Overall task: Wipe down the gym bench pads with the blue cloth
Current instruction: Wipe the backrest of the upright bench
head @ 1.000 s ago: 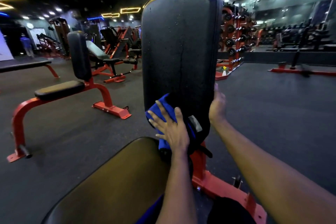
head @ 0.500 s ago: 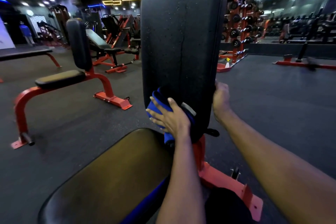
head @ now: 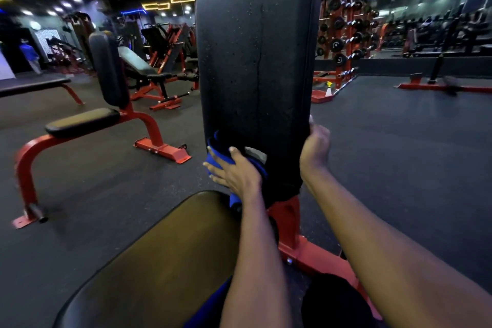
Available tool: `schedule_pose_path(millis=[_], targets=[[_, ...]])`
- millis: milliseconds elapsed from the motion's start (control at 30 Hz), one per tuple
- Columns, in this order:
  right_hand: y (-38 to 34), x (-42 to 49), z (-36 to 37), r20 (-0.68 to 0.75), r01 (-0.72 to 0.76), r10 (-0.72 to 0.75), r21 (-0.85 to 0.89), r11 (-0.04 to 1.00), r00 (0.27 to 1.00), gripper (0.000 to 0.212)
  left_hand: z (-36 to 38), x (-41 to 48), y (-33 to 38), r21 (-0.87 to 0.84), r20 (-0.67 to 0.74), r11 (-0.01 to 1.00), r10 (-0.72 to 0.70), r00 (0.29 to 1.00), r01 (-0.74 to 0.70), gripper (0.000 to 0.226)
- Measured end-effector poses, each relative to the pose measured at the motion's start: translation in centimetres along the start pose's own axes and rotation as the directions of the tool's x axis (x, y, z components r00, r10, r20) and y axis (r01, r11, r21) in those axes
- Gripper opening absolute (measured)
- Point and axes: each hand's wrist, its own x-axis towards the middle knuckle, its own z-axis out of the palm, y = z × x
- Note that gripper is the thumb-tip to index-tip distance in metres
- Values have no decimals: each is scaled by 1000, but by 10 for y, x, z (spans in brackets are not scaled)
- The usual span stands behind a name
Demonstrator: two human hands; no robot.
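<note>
The upright black back pad (head: pixel 255 61) stands in front of me, speckled with droplets. Below it lies the seat pad (head: pixel 159 261). My left hand (head: pixel 237 173) presses the bunched blue cloth (head: pixel 215 160) with flat fingers against the back pad's lower left edge. Part of the cloth hangs down under my wrist. My right hand (head: pixel 315 149) grips the back pad's right edge low down, with its fingers wrapped behind the pad and out of sight.
The red frame (head: pixel 314 255) of this bench runs along the dark rubber floor to my right. Another red bench (head: pixel 82 122) stands to the left, and a dumbbell rack (head: pixel 343 34) with a spray bottle (head: pixel 328 88) at its foot stands behind. A person in blue (head: pixel 29 56) is far left.
My left hand has slid the cloth a little up and towards the pad's left edge. My right hand has stayed on the right edge. My view has moved closer to the pad.
</note>
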Motion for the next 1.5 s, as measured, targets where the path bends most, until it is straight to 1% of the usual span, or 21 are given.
schedule_pose_path(millis=[67, 133, 200, 300, 400, 467, 533, 633, 700, 767, 833, 900, 1000, 1067, 1100, 1200, 1267, 1300, 1400, 1467, 1500], targets=[[1, -1, 1, -6, 0, 0, 1, 1000, 1000, 42, -9, 22, 12, -69, -73, 998, -4, 997, -1, 62], [0, -1, 2, -13, 0, 0, 10, 1000, 1000, 44, -16, 36, 12, -87, -97, 996, -1, 995, -7, 61], [0, -1, 2, -13, -3, 3, 7, 1000, 1000, 48, -16, 26, 5, -127, -99, 991, 18, 995, -31, 61], [-1, -1, 2, -3, -4, 4, -8, 1000, 1000, 45, -7, -17, -6, -107, -59, 991, 76, 995, -82, 62], [-1, -1, 1, 0, -4, 4, -2, 1000, 1000, 48, 1, -41, -10, -117, -28, 989, 85, 996, -88, 62], [-1, 0, -1, 29, -17, 17, 3, 1000, 999, 54, 0, -24, -5, -115, -20, 990, 85, 996, -87, 62], [-2, 0, -1, 40, -31, 32, -4, 999, 999, 55, -6, 8, -2, -111, -35, 992, 51, 998, -55, 62], [-2, 0, -3, 49, -40, 42, -45, 998, 998, 51, -20, 45, 3, -211, -30, 977, 12, 999, -18, 59], [-1, 3, -4, 85, -58, 62, -57, 997, 994, 48, -21, 39, 2, -243, -61, 968, 48, 997, -62, 57], [-1, 5, -7, 138, -49, 61, -86, 995, 988, 44, -15, 10, -7, -228, -93, 965, 109, 990, -128, 58], [-6, 7, -12, 184, -42, 70, -152, 988, 980, 46, -3, -30, -17, -213, -72, 959, 178, 981, -190, 62], [-16, 9, -20, 274, -54, 119, -235, 971, 954, 50, 6, -64, -23, -226, -44, 940, 251, 967, -254, 69], [-34, 13, -30, 442, -93, 244, -336, 937, 863, 37, 12, -94, -23, -178, -8, 894, 417, 909, -412, 67], [-45, 18, -37, 508, -128, 322, -380, 916, 799, 34, 11, -94, -12, -125, -1, 825, 555, 832, -551, 67], [-48, 22, -40, 523, -142, 346, -389, 910, 779, 35, 10, -90, -2, -104, 1, 777, 624, 781, -621, 66], [-52, 22, -41, 537, -205, 390, -372, 905, 748, 34, 9, -77, 12, -17, 25, 620, 785, 619, -785, 67], [-49, 20, -41, 525, -262, 405, -327, 908, 749, 32, 8, -77, -3, 74, 68, 544, 833, 549, -836, 69], [-47, 19, -41, 519, -291, 412, -300, 908, 749, 31, 7, -80, -17, 120, 102, 529, 835, 541, -840, 70], [-44, 12, -41, 503, -365, 423, -214, 906, 754, 30, 5, -85, -43, 232, 153, 528, 809, 567, -817, 71], [-43, 12, -41, 488, -376, 424, -198, 905, 763, 30, 5, -79, -28, 229, 159, 527, 809, 566, -818, 66], [-43, 12, -41, 488, -367, 422, -208, 907, 764, 30, 4, -77, -14, 209, 157, 507, 826, 541, -836, 63]])
